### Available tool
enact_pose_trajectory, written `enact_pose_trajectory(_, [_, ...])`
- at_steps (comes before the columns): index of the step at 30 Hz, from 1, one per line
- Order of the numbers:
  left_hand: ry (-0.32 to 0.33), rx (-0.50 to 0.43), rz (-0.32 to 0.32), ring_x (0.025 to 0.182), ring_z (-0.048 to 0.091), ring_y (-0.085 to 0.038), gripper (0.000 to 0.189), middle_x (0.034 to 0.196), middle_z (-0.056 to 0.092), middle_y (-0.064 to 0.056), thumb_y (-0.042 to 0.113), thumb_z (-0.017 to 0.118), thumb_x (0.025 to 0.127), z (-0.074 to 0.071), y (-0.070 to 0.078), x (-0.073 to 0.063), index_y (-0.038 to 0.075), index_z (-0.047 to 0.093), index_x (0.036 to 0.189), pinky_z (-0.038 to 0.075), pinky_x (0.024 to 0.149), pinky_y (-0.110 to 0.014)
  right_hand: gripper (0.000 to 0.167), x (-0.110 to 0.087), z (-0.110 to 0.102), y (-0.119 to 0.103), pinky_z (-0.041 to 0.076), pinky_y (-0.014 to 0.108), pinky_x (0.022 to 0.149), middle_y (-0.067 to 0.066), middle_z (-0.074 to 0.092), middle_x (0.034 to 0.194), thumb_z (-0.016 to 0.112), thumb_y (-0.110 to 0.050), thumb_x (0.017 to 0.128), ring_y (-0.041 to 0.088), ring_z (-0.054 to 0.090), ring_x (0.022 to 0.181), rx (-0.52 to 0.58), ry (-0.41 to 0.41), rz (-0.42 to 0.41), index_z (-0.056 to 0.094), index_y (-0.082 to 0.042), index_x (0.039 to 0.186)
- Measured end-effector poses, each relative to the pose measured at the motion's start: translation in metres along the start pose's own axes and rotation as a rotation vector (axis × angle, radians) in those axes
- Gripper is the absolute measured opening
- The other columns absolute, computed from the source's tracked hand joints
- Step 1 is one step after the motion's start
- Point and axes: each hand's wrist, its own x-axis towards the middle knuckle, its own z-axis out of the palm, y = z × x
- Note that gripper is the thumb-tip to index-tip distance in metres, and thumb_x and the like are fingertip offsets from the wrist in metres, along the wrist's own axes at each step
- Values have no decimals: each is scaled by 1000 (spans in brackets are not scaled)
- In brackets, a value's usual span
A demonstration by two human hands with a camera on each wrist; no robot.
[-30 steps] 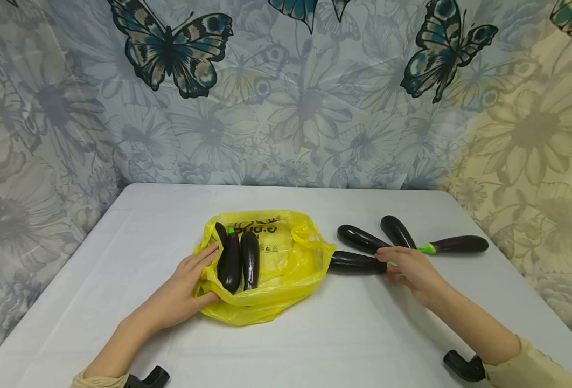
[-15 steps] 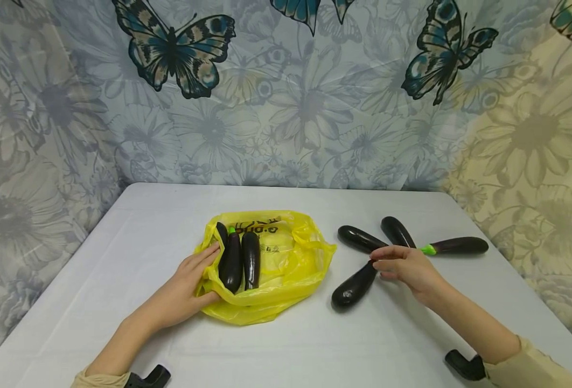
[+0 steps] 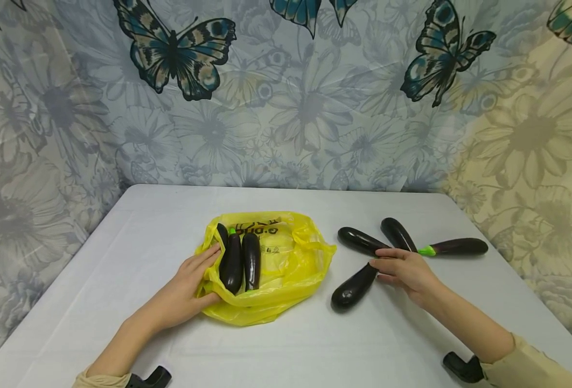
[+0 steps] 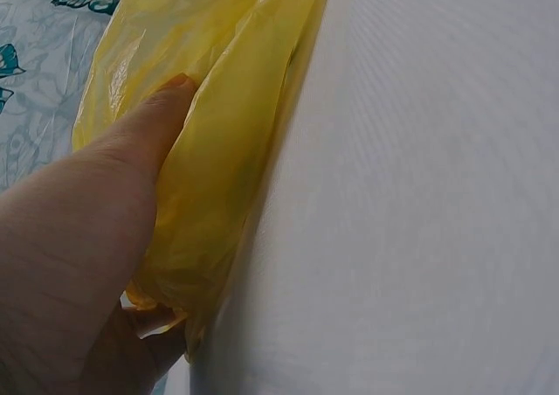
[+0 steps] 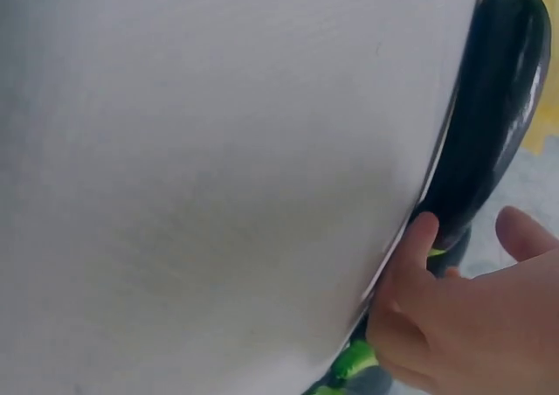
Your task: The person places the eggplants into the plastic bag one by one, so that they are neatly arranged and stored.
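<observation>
A yellow plastic bag [image 3: 286, 285] lies open-mouthed on the table, with an eggplant [image 3: 252, 261], a second eggplant [image 3: 231, 264] and part of a third inside at its left. My left hand [image 3: 186, 288] holds the bag's left side, thumb and fingers spread around it; the left wrist view has the thumb [image 4: 162, 115] against the plastic. To the bag's right, a loose eggplant [image 3: 354, 288] points its stem end at my right hand [image 3: 407, 272]. Its fingertips are right at that stem end, which they partly hide. In the right wrist view one finger [image 5: 422, 233] touches the eggplant, another stands apart.
Behind my right hand are three more eggplants: a left one [image 3: 361, 240], a middle one [image 3: 397, 233] and a right one [image 3: 460, 246] with a green stem. All lie on the white-covered table [image 3: 286, 350]. A butterfly-patterned cloth [image 3: 310, 108] hangs behind.
The nearest loose eggplant has swung from lying sideways against the bag to slanting forward, apart from it. My right fingers have since loosened slightly at its stem end. My left hand stays put.
</observation>
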Motion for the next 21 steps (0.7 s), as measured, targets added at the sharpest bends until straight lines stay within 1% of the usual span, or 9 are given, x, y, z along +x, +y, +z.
enact_pose_trajectory(5, [-1, 1, -4, 144, 16, -35, 87, 163, 14, 3, 48, 69, 90, 0, 1, 0, 12, 27, 157, 25, 109, -59, 62, 3, 2, 2, 54, 34, 87, 11, 59, 120, 76, -7, 86, 8, 65, 90, -9, 13, 11, 46, 13, 136])
enact_pose_trajectory(10, [-6, 1, -6, 144, 16, -35, 87, 163, 14, 3, 50, 68, 90, -1, 2, 0, 12, 26, 157, 25, 110, -59, 62, 6, 6, 3, 56, 37, 82, 10, 66, 112, 78, -6, 84, 14, 67, 88, -37, 7, -1, 49, 13, 135])
enact_pose_trajectory(15, [-2, 2, -5, 144, 16, -35, 87, 163, 14, 2, 48, 69, 90, -1, 2, 0, 12, 26, 157, 24, 110, -59, 59, 9, 9, 2, 57, 37, 79, 11, 67, 110, 77, -7, 84, 18, 66, 88, -54, -4, 5, 51, 12, 134])
enact_pose_trajectory(18, [-2, 2, -5, 144, 17, -36, 86, 163, 15, 1, 46, 69, 90, -1, 3, 0, 12, 27, 157, 24, 110, -59, 58, 11, 11, 0, 57, 36, 78, 8, 66, 108, 77, -10, 85, 21, 64, 87, -62, 5, 24, 52, 11, 134])
enact_pose_trajectory(21, [-4, 3, -7, 144, 17, -36, 86, 163, 15, 1, 45, 69, 90, -1, 3, 1, 12, 27, 157, 24, 110, -59, 60, 12, 15, -1, 57, 35, 77, 5, 64, 104, 80, -16, 84, 22, 61, 87, -88, 26, 38, 55, 8, 132])
